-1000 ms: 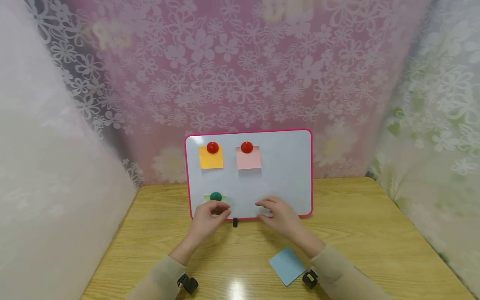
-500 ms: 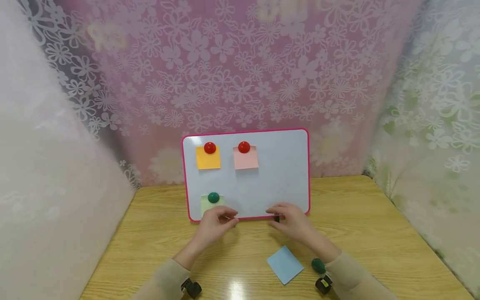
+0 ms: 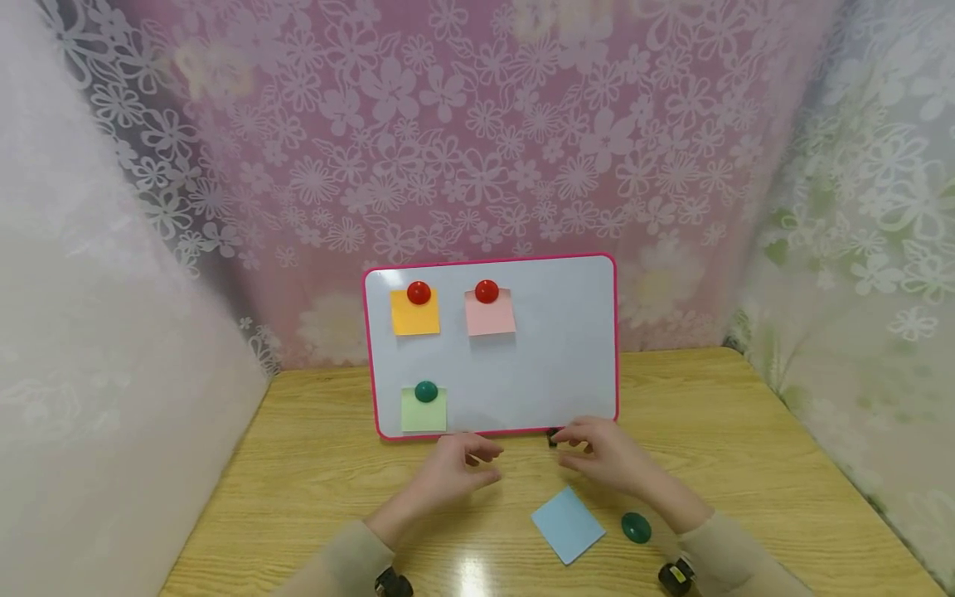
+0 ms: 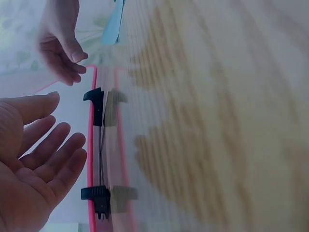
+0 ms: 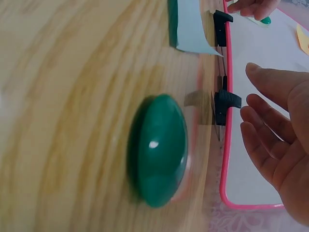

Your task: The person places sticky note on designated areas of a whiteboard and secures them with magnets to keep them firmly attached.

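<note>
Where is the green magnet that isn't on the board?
In the head view the loose green magnet lies on the wooden table, just right of the blue sticky note and below the right hand.

My hands, left [image 3: 451, 474] and right [image 3: 608, 460], hover empty over the desk [image 3: 746, 464] before a whiteboard [image 3: 552, 356]; nearer lie a blue note [image 3: 569, 524] and green magnet [image 3: 636, 527].

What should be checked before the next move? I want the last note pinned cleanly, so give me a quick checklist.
1. Left hand free: ok, open, holds nothing.
2. Right hand free: ok, open, holds nothing.
3. Blue note within reach: ok, flat on the table between the forearms.
4. Loose green magnet at hand: ok, beside the blue note.
5. Free space on the whiteboard: ok, right half bare.
6. Whiteboard standing firm: cannot tell.
</note>
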`<state>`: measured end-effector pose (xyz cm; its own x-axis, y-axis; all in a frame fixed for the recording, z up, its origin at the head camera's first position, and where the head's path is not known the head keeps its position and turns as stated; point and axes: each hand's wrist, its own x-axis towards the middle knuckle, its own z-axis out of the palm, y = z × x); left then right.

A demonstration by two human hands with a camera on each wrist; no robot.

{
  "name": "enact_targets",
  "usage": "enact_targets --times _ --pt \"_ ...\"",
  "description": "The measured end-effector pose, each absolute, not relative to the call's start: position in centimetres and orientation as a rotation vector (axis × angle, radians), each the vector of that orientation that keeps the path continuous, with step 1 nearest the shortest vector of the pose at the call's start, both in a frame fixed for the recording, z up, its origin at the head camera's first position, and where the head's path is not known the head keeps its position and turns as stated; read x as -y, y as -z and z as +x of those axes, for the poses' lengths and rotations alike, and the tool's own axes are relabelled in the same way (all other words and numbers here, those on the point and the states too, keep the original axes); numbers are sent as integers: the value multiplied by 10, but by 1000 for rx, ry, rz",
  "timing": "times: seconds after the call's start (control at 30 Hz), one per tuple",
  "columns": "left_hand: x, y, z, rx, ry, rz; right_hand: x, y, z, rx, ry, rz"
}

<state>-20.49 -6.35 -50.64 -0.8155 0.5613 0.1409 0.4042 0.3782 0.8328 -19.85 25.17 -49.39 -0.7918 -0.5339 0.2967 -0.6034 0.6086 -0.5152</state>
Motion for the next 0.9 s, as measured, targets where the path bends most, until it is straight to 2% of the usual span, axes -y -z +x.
enact_targets --times 0.33,0.9 --pt "45 503 -197 -2462 -1268 949 -275 489 -193 2864 -1034 1062" --pt "9 503 -195 -2482 -1036 1116 -307 482 -177 3017 -1010 1067"
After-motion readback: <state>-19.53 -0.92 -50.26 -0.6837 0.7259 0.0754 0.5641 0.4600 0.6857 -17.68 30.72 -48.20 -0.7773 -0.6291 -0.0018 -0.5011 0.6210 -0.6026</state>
